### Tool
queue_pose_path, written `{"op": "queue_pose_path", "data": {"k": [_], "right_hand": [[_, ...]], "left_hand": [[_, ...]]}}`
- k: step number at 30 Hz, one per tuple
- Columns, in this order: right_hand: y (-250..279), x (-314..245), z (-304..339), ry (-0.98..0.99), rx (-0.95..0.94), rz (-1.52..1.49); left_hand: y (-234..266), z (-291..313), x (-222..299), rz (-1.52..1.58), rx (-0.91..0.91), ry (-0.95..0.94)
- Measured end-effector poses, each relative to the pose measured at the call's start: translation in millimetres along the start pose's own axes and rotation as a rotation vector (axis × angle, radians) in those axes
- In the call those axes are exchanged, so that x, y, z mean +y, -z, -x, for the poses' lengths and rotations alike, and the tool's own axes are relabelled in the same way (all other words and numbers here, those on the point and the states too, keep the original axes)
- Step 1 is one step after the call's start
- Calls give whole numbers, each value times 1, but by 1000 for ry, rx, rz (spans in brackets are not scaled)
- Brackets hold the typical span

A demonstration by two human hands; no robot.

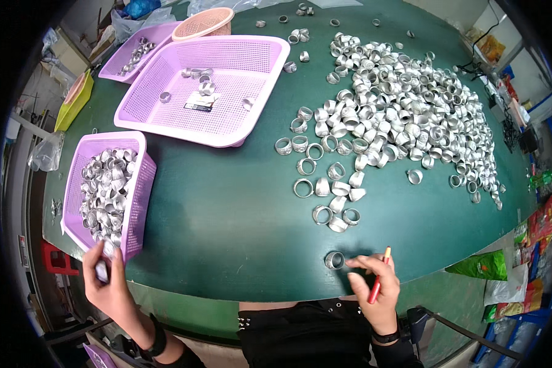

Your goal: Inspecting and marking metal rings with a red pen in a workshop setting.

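At the near end of a small purple basket [142,202] filled with silver metal rings, my left hand [113,294] pinches a silver ring [108,248] between thumb and fingertips. Another shiny piece [102,272] shows between its fingers, its kind unclear. My right hand [377,291] grips a red pen [375,288] with a yellowish end, held slanting in the palm. Its forefinger reaches to the right side of a single silver ring [334,260] lying near the table's front edge; whether it touches cannot be made out.
A large heap of silver rings [405,104] covers the right of the green table [227,214], with loose rings [322,214] at its near left. Behind stand a large purple basket [184,132] holding several rings, another purple tray [113,64] and a pink basket [203,23].
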State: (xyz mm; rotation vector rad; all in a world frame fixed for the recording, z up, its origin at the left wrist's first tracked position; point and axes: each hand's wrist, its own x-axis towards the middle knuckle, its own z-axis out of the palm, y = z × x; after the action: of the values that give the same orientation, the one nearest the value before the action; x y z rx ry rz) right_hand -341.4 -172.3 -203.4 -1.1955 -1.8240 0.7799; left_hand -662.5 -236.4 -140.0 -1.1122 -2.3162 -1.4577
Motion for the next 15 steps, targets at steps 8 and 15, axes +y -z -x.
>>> {"op": "queue_pose_path", "data": {"k": [8, 15], "right_hand": [[-15, -12, 0, -390, -56, -618], [-20, -21, 2, -833, -212, -1697]], "left_hand": [[-7, 3, 8, -243, -81, -199], [-73, 98, 85, 484, -934, -271]]}}
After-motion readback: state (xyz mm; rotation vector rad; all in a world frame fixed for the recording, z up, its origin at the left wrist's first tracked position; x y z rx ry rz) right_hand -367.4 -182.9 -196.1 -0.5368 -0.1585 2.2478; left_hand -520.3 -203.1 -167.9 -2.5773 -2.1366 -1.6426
